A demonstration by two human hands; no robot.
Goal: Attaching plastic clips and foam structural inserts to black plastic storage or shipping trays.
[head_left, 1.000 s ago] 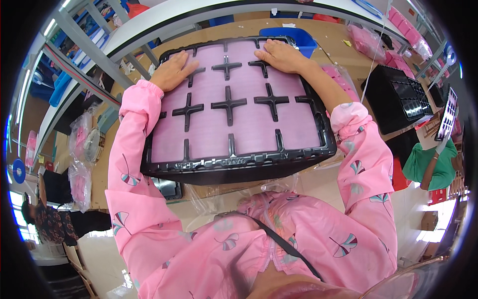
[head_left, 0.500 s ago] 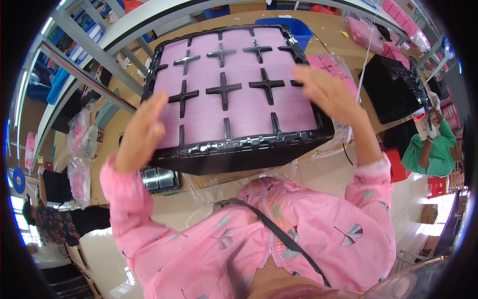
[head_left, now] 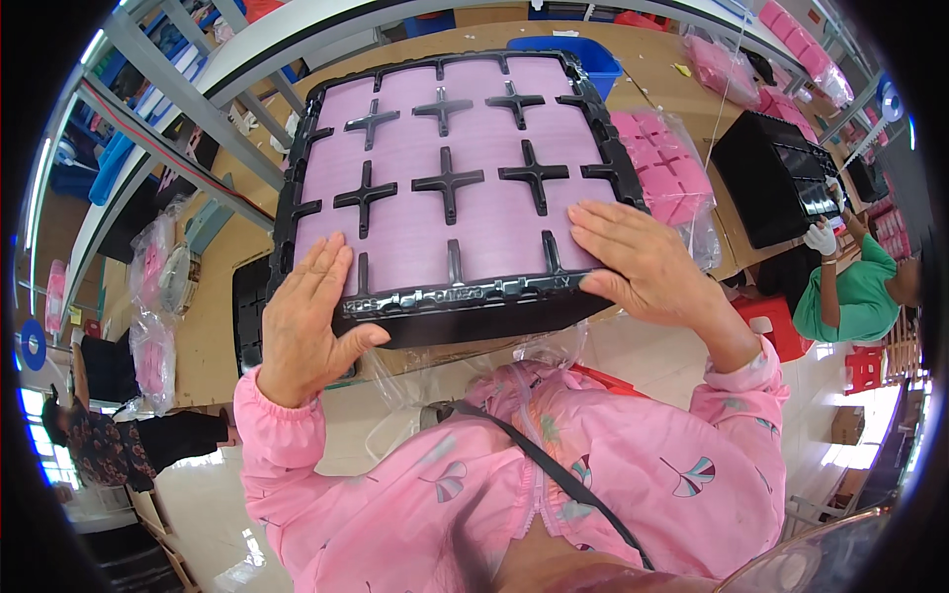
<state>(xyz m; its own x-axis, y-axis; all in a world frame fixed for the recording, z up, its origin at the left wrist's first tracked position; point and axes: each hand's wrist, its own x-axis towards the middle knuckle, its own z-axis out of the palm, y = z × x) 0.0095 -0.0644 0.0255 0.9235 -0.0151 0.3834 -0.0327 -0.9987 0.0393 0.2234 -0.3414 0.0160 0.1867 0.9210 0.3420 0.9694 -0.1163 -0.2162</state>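
In front of me sits a black plastic tray (head_left: 465, 294), its pockets filled with pale pink foam pieces (head_left: 410, 215) and split by raised black cross-shaped ribs (head_left: 448, 185). A deep black front side (head_left: 494, 326) shows under its near rim. My left hand (head_left: 314, 318) lies over the near left corner, fingers stretched out on top and thumb along the front edge. At the near right corner my right hand (head_left: 647, 265) rests the same way, fingers flat over foam and rim, thumb by the front edge. Neither hand wraps around anything.
Bagged pink foam pieces (head_left: 664, 163) lie right of the tray, with a blue bin (head_left: 598, 67) behind. Further right a person in green (head_left: 848, 289) handles a black box (head_left: 761, 178). A grey metal frame (head_left: 178, 99) stands left; another person (head_left: 129, 435) is beyond.
Both hands have come down from above the sides onto the tray's near corners. The person in green has shifted their hands on the black box.
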